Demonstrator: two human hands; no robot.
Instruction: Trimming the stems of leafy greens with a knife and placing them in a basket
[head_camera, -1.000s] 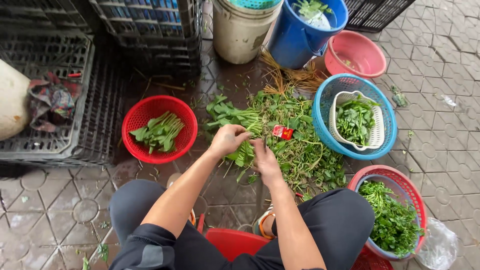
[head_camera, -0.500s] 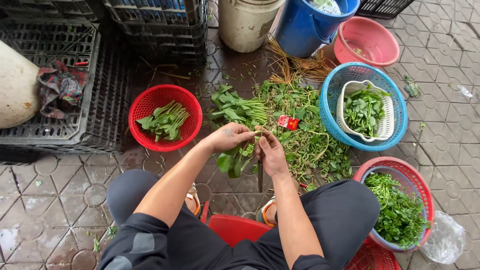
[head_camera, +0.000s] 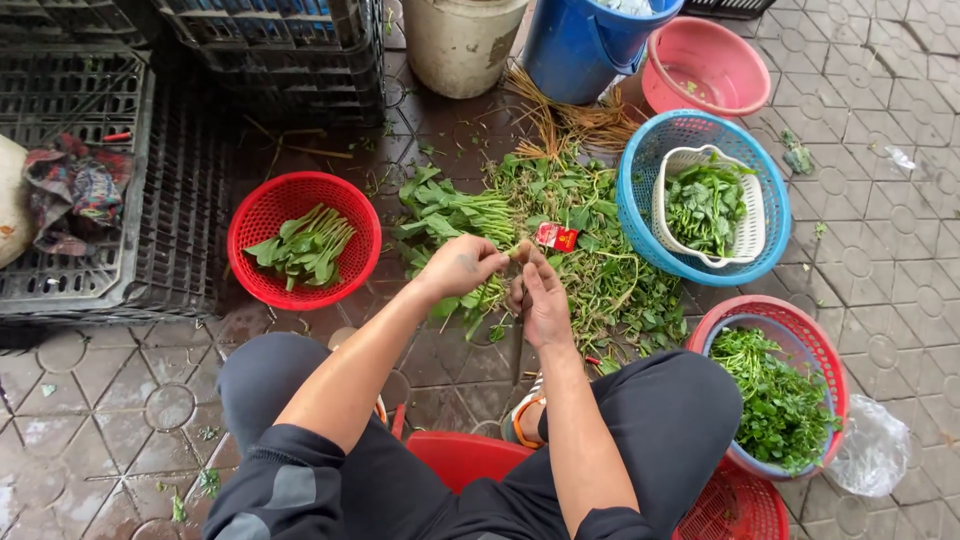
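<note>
Two bare hands are held together over a heap of leafy green stems (head_camera: 590, 250) spread on the wet paving. The left hand (head_camera: 462, 268) is closed around a small bunch of stems (head_camera: 470, 300), whose leaves hang down below its fingers. The right hand (head_camera: 543, 300) is pinched at its fingertips onto the same bunch, just at 3 o'clock of the left hand, so that the two hands touch. A dark blade-like tool appears to hang below the right hand, though it cannot be told for certain.

A small red packet (head_camera: 556, 237) is seen lying on the heap, just at 12 o'clock of the right hand. At 9 o'clock of the hands, a red basket (head_camera: 255, 215) is set on the tiles with trimmed green leaves laid inside. At 2 o'clock, a blue basket (head_camera: 640, 170) is placed, and a white basket (head_camera: 750, 230) with greens is nested within it. At 4 o'clock, a red basket lined with a blue bowl (head_camera: 830, 350) is filled with smaller leaves. Farther off at 12 o'clock, a beige bucket (head_camera: 460, 45), a blue bucket (head_camera: 580, 45) and a pink basin (head_camera: 720, 60) are stood side by side. Black crates (head_camera: 170, 200) are stacked at 10 o'clock.
</note>
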